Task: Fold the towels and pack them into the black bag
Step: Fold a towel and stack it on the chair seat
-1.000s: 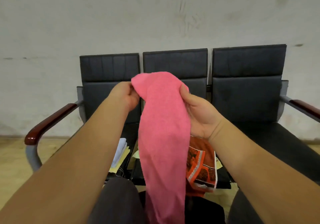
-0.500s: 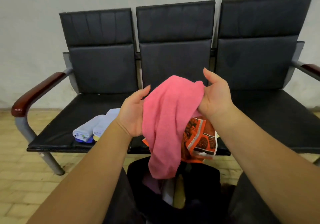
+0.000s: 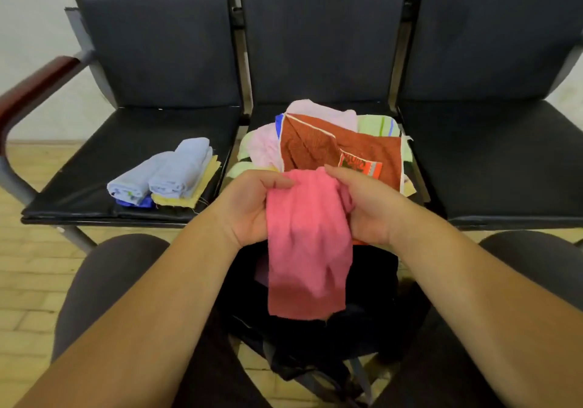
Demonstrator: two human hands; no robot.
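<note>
Holding a pink terry towel [image 3: 307, 250] limp over the soft black bag [image 3: 373, 284].
Pinched at its top edge in left hand [image 3: 249, 209] and right hand [image 3: 372, 209]; beyond the bag, rumpled rust-orange towel [image 3: 315, 149]; beyond-left, rolled pale-blue towels [image 3: 170, 174].

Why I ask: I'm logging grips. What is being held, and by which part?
The pink towel, by its top edge: left hand at the upper-left end, right hand at the upper-right. The rest hangs over the bag.

Left hand [image 3: 249, 205], right hand [image 3: 369, 209], forearms [image 3: 151, 313] bare; dark grey trousers [image 3: 104, 281].
</note>
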